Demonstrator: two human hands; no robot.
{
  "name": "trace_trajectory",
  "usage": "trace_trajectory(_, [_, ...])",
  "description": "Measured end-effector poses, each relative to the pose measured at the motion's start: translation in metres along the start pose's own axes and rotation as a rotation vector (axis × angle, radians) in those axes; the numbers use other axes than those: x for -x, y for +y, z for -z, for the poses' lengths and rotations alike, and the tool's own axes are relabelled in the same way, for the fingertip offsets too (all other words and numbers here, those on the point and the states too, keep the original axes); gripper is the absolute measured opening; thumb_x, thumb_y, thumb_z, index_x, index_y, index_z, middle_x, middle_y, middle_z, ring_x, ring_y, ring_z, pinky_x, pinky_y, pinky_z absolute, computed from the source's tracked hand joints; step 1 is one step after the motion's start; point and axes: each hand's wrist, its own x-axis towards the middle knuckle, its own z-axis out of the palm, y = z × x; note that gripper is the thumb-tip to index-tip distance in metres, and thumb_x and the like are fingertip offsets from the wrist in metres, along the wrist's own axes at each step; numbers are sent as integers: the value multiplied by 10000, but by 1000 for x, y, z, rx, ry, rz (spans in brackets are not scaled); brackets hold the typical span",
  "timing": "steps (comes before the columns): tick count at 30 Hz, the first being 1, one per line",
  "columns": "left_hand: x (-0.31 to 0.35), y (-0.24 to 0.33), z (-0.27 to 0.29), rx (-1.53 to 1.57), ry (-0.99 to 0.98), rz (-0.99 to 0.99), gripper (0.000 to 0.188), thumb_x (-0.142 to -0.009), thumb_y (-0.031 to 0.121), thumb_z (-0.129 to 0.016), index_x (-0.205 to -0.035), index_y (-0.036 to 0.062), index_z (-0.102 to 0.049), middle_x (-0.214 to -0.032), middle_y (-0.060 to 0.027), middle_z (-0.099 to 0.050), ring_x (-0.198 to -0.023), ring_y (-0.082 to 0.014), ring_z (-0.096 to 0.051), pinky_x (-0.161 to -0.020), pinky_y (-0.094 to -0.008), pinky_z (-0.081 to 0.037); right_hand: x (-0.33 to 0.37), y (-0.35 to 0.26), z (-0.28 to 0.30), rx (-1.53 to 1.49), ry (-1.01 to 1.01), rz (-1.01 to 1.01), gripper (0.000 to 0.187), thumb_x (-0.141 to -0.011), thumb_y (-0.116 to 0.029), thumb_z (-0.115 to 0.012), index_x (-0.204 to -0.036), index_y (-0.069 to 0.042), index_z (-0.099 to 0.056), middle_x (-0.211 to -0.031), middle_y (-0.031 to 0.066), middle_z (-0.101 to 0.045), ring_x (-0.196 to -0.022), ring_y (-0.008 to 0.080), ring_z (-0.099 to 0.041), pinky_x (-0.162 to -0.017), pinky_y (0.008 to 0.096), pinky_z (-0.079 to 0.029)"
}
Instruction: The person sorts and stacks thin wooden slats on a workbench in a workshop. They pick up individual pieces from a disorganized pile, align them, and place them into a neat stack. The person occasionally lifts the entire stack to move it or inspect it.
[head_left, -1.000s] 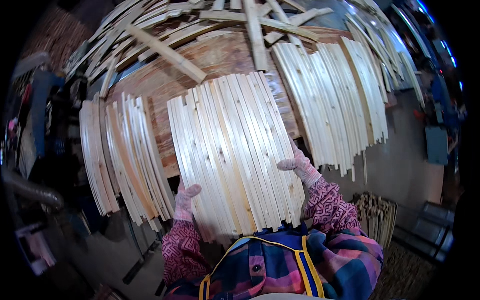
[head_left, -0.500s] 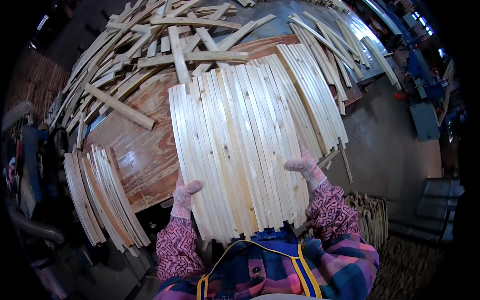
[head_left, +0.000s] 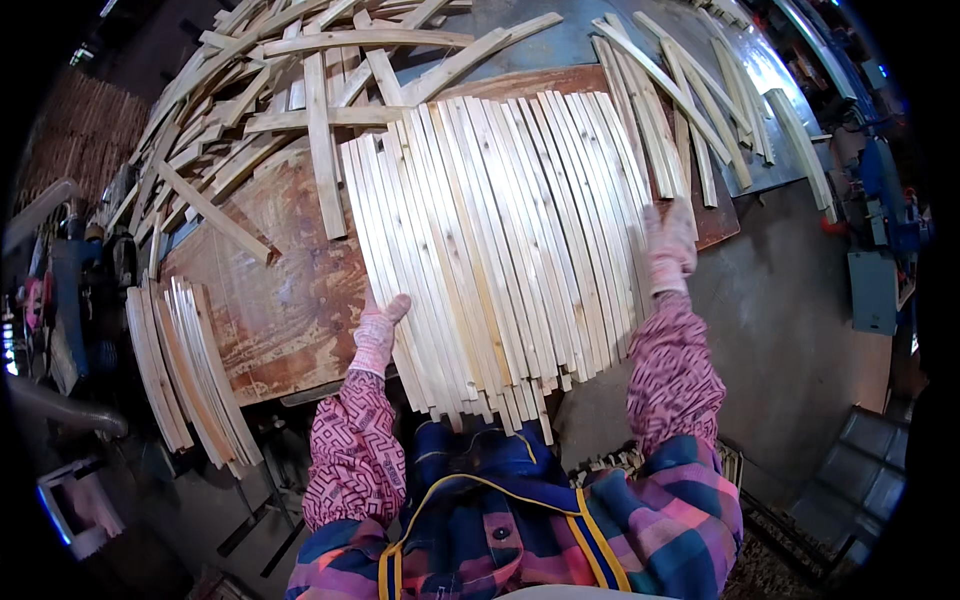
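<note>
Apparently, the broad row of narrow, pale wooden strips at mid-frame is being evened up from both sides — a further push would call for matched pressure. At its lower-left edge, the pink-gloved left hand shows its thumb; its fingers are hidden, their grip untellable. Beside the right edge, the pink-gloved right hand blurs — fingers extended, seemingly unclenched.

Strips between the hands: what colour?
The strips are pale yellowish with small dark knots; head view.
</note>
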Motion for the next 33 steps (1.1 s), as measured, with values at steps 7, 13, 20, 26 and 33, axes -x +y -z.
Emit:
trace_trajectory(7, [11, -3, -32, 358, 8, 179, 624, -917, 266, -696, -1408, -23, -444, -1221, -111, -631, -1097, -207, -611, -947, -376, -508, -12, 22, 25, -99, -210, -122, 865, -850, -771, -449, -1377, -88, -528, -1322, 242, -581, -1259, 384, -533, -1047, 472, -410])
trace_trajectory(13, [17, 24, -31, -340, 63, 0, 783, -891, 360, -703, -1495, 44, -317, -1312, -172, -590, -1152, -266, -587, -1003, -345, -443, -5, 7, 31, -147, -252, -134, 894, -858, -771, -436, -1390, -54, -495, -1353, 199, -570, -1239, 367, -552, -1005, 480, -438])
trace_trajectory(20, [-9, -21, -1, -341, -58, -231, 882, -860, 408, -709, -1527, 60, -249, -1355, -187, -565, -1215, -287, -559, -1029, -376, -429, 59, -86, 28, -385, 241, 20, 660, -866, -452, -639, -1384, -69, -494, -1183, 128, -639, -1175, 213, -588, -1016, 419, -470])
trace_trajectory(26, [6, 23, 34, -425, -427, 44, 1145, -800, 608, -683, -1580, 88, -24, -1580, -255, -248, -1473, -371, -236, -1190, -388, -208, 122, -226, 49, -141, 222, 162, 635, -887, -378, -630, -1443, -114, -475, -1458, 76, -500, -1342, 192, -469, -1144, 336, -372])
trace_trajectory(33, [-20, 23, 62, -671, -648, -122, 1059, -816, 694, -589, -1577, 121, -125, -1520, -233, -384, -1373, -378, -426, -1115, -412, -352, 102, -365, 83, 1, 111, 378, 579, -914, -483, -589, -1421, -216, -515, -1491, 55, -463, -1370, 222, -433, -1149, 355, -338])
